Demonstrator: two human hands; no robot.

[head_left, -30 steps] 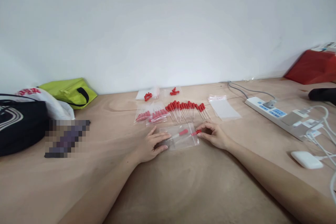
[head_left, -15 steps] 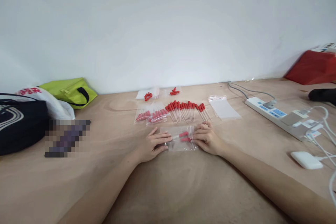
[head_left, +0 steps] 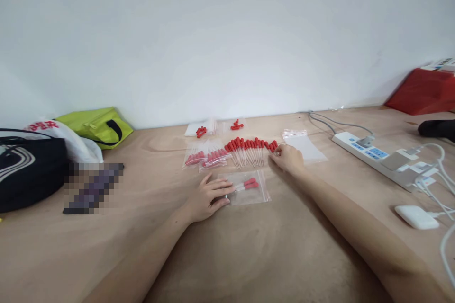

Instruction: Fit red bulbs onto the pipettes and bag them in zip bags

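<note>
A clear zip bag (head_left: pixel 262 194) lies flat in front of me with red-tipped sticks (head_left: pixel 250 183) inside. Fingers spread, my left hand (head_left: pixel 209 196) rests on the bag's left end. My right hand (head_left: pixel 287 157) is at the right end of a row of red-tipped sticks (head_left: pixel 250 151), its fingers closed by the rightmost ones; whether it grips one is hidden. Two filled bags (head_left: pixel 195 157) (head_left: pixel 215 156) lie left of the row. To the right of the row is a stack of flat clear bags (head_left: pixel 305 147), partly behind my right hand.
Small red pieces (head_left: pixel 201 131) (head_left: pixel 236 125) lie on bags by the wall. At right are a power strip (head_left: pixel 369 154) with cables, a white charger (head_left: pixel 416 217) and a red bag (head_left: pixel 423 91). A green bag (head_left: pixel 95 125) and a black bag (head_left: pixel 31 170) stand at left.
My right hand has left the bag's right edge and moved up and right to the stick row. My left hand has stayed on the bag.
</note>
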